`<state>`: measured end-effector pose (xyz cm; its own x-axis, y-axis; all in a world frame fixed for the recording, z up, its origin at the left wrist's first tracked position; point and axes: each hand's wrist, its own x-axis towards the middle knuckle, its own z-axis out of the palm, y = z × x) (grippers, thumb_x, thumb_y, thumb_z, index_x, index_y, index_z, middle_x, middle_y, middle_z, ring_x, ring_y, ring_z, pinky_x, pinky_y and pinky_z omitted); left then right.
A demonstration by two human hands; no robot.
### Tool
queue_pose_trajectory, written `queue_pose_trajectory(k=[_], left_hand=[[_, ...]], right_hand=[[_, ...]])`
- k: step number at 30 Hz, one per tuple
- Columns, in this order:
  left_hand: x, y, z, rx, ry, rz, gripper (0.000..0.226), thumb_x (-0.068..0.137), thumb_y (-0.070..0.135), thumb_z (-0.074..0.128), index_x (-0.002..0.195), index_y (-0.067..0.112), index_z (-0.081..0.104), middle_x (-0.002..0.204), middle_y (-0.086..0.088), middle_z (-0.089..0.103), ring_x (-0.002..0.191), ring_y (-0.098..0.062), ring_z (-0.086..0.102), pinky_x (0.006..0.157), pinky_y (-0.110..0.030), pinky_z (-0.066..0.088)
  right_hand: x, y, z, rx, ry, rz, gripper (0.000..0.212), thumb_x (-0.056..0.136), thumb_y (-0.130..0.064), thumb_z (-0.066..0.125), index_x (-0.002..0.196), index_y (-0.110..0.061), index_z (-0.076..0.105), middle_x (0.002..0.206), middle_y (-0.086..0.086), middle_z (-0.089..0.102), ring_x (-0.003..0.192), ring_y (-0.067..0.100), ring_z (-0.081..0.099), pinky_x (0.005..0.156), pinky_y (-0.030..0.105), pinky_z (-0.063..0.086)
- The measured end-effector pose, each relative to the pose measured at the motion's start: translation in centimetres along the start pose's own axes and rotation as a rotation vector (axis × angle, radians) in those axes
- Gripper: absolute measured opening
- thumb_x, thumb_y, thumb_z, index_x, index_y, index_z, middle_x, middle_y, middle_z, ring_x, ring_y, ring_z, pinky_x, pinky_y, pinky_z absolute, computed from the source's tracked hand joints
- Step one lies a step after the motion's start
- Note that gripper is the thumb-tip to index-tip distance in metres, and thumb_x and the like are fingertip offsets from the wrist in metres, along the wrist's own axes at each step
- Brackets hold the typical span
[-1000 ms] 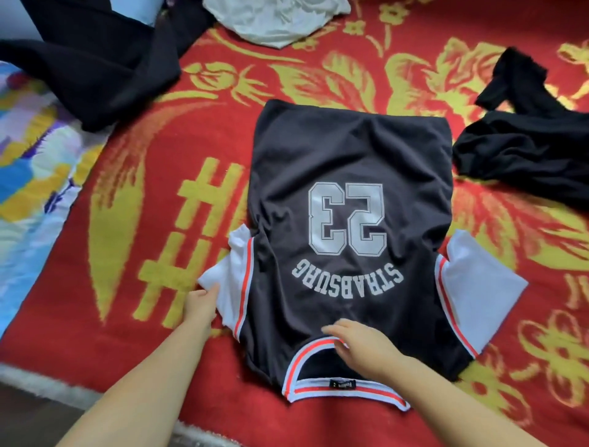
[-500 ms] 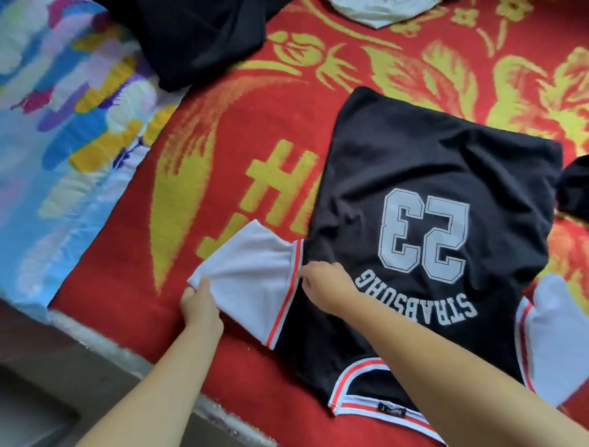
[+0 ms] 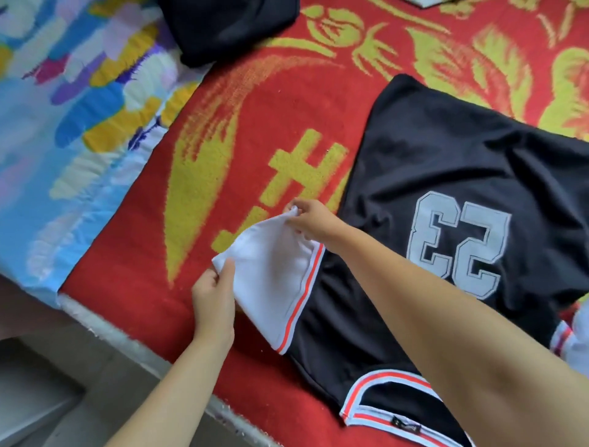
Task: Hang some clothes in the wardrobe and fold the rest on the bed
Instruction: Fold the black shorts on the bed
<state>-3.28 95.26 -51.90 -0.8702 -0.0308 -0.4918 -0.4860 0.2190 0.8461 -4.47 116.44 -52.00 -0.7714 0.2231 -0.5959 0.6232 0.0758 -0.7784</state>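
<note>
Black jersey (image 3: 446, 197) lies back-up on the red blanket (image 3: 261, 134), big grey "23" (image 3: 459, 245) reads upside down from the head view; small black tag at the collar (image 3: 404, 427), text too small to read. Long axis of jersey runs near-to-far, collar toward the person, hem at far end, tilted a bit left. White sleeve (image 3: 274, 274) with orange-and-grey trim sticks out from jersey's left side, lifted off the blanket. Left hand (image 3: 213, 303) pinches the sleeve's near outer corner, thumb on top. Right hand (image 3: 312, 223) pinches the sleeve's far corner, fingers closed on the cloth, forearm crossing over the jersey. Other white sleeve (image 3: 577, 338) only partly seen at jersey's right, cut off by frame edge. Dark garment (image 3: 229, 28) bunched far-left of jersey, well apart. White cloth (image 3: 427, 2) sliver at top edge, beyond jersey. Multicolour quilt (image 3: 70, 111) left of the blanket, further left of jersey. Yellow floral and character pattern on the blanket, character partly covered by sleeve and jersey
</note>
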Motion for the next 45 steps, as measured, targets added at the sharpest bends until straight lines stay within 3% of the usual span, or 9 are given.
queue_pose_trajectory(k=[4,7,10,20,26,30,33,38,45], left_hand=[[-5.9,1.3,4.2,0.284,-0.383,0.452,0.027,0.084,0.015,0.056,0.081,0.038,0.07,0.079,0.021,0.064,0.076,0.006,0.059,0.073,-0.013,0.046],[-9.4,-1.9,8.4,0.598,-0.74,0.567,0.026,0.09,0.014,0.059,0.113,0.015,0.071,0.124,0.004,0.063,0.118,-0.007,0.055,0.103,-0.024,0.041],[-11.1,-6.0,10.8,1.101,-1.025,0.714,0.032,0.096,0.034,0.048,0.118,0.021,0.067,0.126,0.003,0.059,0.119,-0.017,0.05,0.102,-0.026,0.031],[-17.0,-6.3,20.9,1.218,-1.207,0.759,0.023,0.094,0.026,0.046,0.098,0.018,0.067,0.1,0.001,0.063,0.099,-0.019,0.056,0.084,-0.038,0.047],[-25.4,-7.5,31.2,1.153,-1.331,0.859,0.027,0.095,0.021,0.045,0.113,0.016,0.065,0.112,-0.006,0.06,0.109,-0.022,0.053,0.089,-0.04,0.045],[-28.0,-7.9,38.1,0.945,-1.162,0.788,0.026,0.094,0.011,0.048,0.113,0.001,0.062,0.112,-0.015,0.061,0.106,-0.029,0.055,0.09,-0.037,0.043],[-27.1,-7.5,42.3,0.983,-1.073,0.7,0.025,0.092,0.014,0.05,0.111,0.001,0.058,0.103,-0.014,0.063,0.095,-0.032,0.058,0.082,-0.039,0.045],[-27.9,-7.9,46.1,0.955,-1.187,0.166,0.017,0.085,0.008,0.062,0.08,0.017,0.049,0.065,-0.005,0.056,0.036,-0.009,0.041,0.035,-0.015,0.032],[-34.3,-9.5,46.3,1.006,-1.424,0.013,0.009,0.094,0.01,0.055,0.087,0.006,0.056,0.066,-0.005,0.043,0.05,-0.016,0.041,0.039,-0.016,0.039]], right_hand=[[-3.3,2.2,-6.5,-0.074,-0.001,0.016,0.026,0.083,0.002,0.049,0.069,-0.02,0.054,0.061,-0.003,0.046,0.051,0.007,0.035,0.048,0.018,0.027],[-6.1,6.1,-10.2,-0.241,0.151,0.044,0.038,0.078,0.011,0.041,0.075,-0.018,0.065,0.049,-0.015,0.051,0.037,0.0,0.041,0.04,0.01,0.029],[-10.0,11.7,-13.2,-0.252,0.421,0.178,0.042,0.081,0.007,0.038,0.075,-0.025,0.065,0.071,-0.012,0.051,0.046,0.003,0.046,0.043,0.012,0.03],[-28.1,27.2,-20.9,-0.133,0.972,0.399,0.03,0.09,-0.001,0.042,0.094,-0.011,0.071,0.107,0.01,0.068,0.098,0.026,0.061,0.069,0.026,0.034],[-32.8,32.0,-25.7,-0.011,1.136,0.586,0.042,0.088,-0.005,0.046,0.129,-0.006,0.05,0.132,0.019,0.044,0.113,0.035,0.049,0.09,0.037,0.041],[-33.8,35.5,-26.0,0.284,1.038,0.743,0.064,0.088,-0.019,0.062,0.143,-0.004,0.031,0.13,0.019,0.048,0.119,0.036,0.048,0.097,0.043,0.042],[-33.7,36.5,-24.8,0.459,1.018,0.623,0.008,0.085,-0.008,0.056,0.092,-0.009,0.054,0.079,0.002,0.052,0.074,0.021,0.05,0.057,0.03,0.037],[-37.1,36.9,-23.4,0.508,1.337,0.373,0.019,0.084,-0.007,0.049,0.071,-0.019,0.045,0.063,-0.007,0.044,0.052,0.003,0.037,0.046,0.016,0.031],[-41.0,34.3,-21.6,0.178,1.337,0.218,0.027,0.08,-0.002,0.051,0.063,-0.021,0.044,0.056,-0.01,0.035,0.053,0.008,0.03,0.055,0.032,0.026]])
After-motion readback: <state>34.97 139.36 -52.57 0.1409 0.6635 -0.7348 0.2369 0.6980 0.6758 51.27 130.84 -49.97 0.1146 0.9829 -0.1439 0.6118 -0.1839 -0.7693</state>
